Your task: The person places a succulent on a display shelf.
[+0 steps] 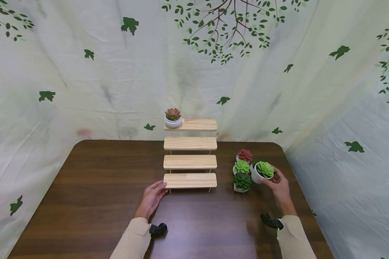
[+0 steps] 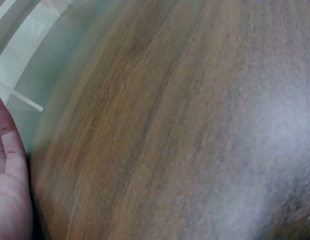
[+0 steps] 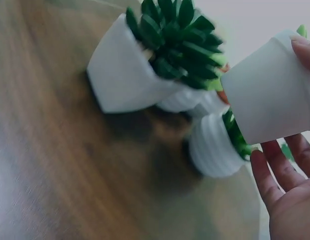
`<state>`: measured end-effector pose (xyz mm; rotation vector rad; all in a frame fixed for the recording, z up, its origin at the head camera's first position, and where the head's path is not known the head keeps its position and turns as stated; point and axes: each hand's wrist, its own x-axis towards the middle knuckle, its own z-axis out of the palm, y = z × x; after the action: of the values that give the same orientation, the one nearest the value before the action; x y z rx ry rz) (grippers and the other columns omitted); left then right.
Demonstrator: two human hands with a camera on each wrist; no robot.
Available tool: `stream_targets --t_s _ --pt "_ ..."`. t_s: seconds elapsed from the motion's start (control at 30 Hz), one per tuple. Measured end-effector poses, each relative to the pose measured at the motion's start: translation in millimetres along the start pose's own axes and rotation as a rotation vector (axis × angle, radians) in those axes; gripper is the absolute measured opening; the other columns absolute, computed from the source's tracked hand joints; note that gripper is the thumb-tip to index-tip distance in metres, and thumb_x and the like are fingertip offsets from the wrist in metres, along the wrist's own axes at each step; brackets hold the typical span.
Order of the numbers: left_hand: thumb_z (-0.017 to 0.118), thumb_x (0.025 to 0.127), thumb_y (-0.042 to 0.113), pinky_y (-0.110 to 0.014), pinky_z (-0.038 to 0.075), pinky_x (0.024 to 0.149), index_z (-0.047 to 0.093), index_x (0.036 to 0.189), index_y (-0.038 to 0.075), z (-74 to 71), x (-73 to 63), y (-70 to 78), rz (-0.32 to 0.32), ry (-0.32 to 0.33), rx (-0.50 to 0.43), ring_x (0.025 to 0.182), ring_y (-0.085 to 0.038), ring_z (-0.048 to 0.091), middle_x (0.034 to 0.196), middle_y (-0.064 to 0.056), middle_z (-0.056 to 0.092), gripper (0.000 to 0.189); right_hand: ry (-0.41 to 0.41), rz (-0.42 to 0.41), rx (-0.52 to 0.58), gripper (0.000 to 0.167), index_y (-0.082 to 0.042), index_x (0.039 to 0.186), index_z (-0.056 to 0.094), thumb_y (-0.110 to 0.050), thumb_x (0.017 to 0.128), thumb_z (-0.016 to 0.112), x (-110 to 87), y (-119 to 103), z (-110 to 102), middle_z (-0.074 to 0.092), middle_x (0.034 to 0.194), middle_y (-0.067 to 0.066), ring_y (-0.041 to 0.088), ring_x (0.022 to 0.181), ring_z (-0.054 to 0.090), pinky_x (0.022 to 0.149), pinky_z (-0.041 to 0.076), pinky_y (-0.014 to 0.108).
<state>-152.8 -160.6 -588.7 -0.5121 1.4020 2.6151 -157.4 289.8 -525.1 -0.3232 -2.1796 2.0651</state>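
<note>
The brown table [image 1: 84,201] spread out under the wooden stand [image 1: 190,162], whose four tiers rose toward the cloth. The left hand [image 1: 152,198] was at the stand's near left corner, its fingertips touching the end of the lowest tier; the fingers were nearly straight, and whether they gripped the wood could not be told. The right hand [image 1: 280,185] was well to the right of the stand, with the round white pot [image 3: 270,95] between its thumb and fingers, which were parted by the pot's width and held it, thumb near the rim, fingertips on the opposite side. A light green succulent [image 1: 265,169] filled that pot. Nearer the stand, also on its right, a dark green succulent [image 1: 242,181], a bright green one and a red one [image 1: 245,155] clustered; a pinkish-brown succulent [image 1: 173,114] sat on the stand's top tier
</note>
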Motion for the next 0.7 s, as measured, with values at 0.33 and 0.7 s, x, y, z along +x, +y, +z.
stream_targets --t_s 0.33,0.7 --pt "0.059 0.092 -0.004 -0.025 0.057 0.075 0.068 0.086 0.007 2.8 1.5 1.2 -0.025 0.019 0.008 0.077 -0.012 0.066 0.084 -0.003 0.069 0.016 -0.052 -0.026 0.043 0.062 -0.008 0.137 0.045 -0.005 0.083 0.075 11.4 -18 10 0.054 0.122 -0.007 0.005 0.109 0.054 0.084 0.049 0.014" --pt "0.057 0.092 -0.005 -0.025 0.056 0.074 0.067 0.085 0.007 2.8 0.8 0.3 -0.025 0.029 0.011 0.076 -0.011 0.066 0.084 -0.002 0.068 0.017 -0.157 -0.031 0.049 0.061 -0.008 0.137 0.043 -0.006 0.084 0.074 29.8 -49 38 0.052 0.125 -0.005 0.009 0.113 0.051 0.089 0.046 0.016"
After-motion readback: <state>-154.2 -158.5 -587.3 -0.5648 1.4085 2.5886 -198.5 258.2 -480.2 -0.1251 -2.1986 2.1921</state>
